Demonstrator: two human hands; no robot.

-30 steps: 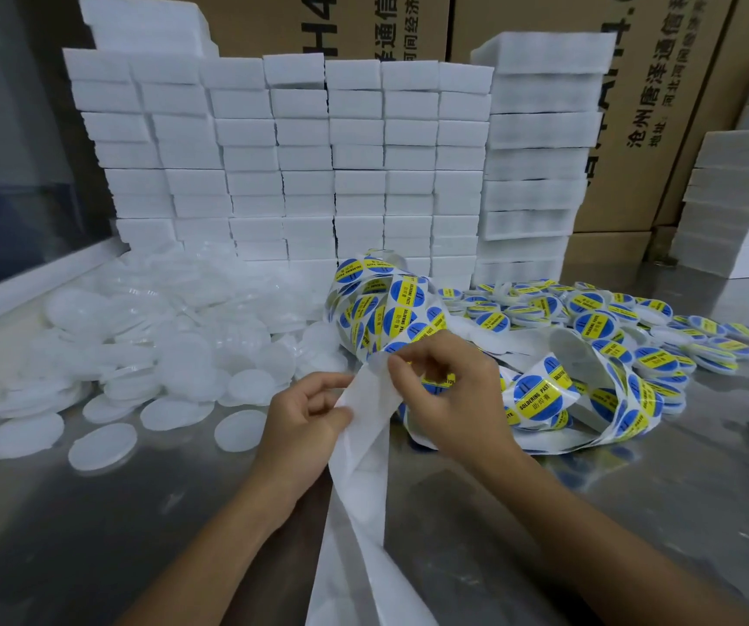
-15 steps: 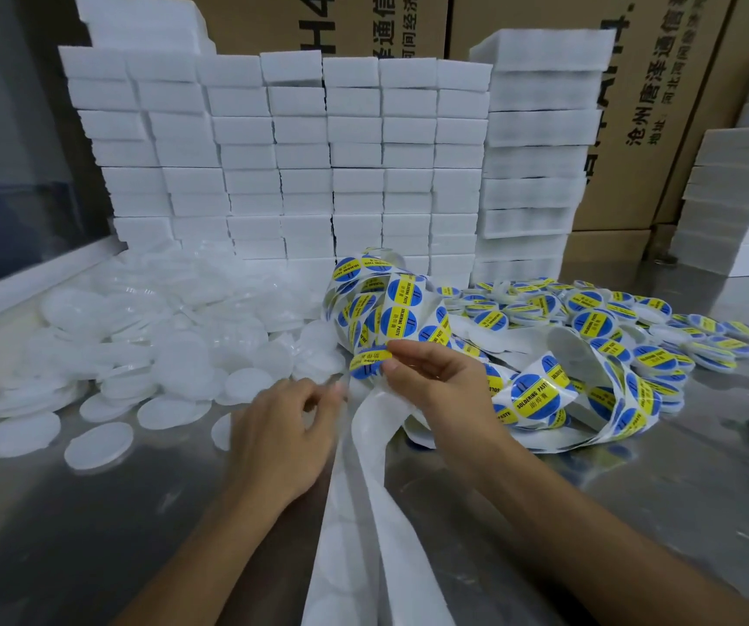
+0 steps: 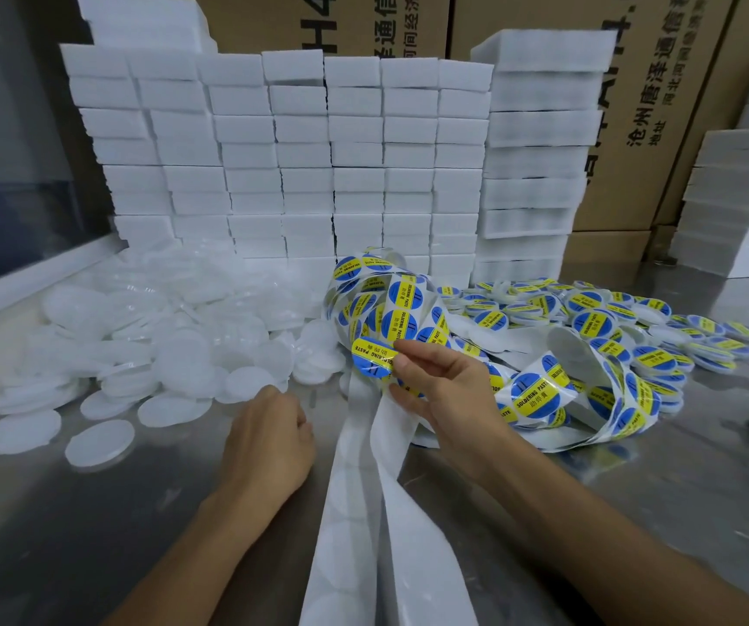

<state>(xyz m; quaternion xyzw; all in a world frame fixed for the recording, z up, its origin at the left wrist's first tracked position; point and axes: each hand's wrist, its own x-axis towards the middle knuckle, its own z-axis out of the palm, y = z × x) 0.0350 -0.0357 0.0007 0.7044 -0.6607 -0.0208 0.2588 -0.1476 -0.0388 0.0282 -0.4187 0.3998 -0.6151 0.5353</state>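
Sticker (image 3: 375, 358) off backing strip (image 3: 354, 512), pinched in right hand (image 3: 445, 390) above desk (image 3: 70, 535). Left hand (image 3: 269, 440) near plain lids (image 3: 174, 354), grasp not discernible. Labelled lids (image 3: 634, 327) done; large plain pile remains.

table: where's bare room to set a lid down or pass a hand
The table is bare near-left, between the left hand and the plain lids, and near-right, this side of the sticker strip. Crowded: plain lids back-left, labelled lids back-right, backing strip mid-table, where the right hand pinches a sticker.
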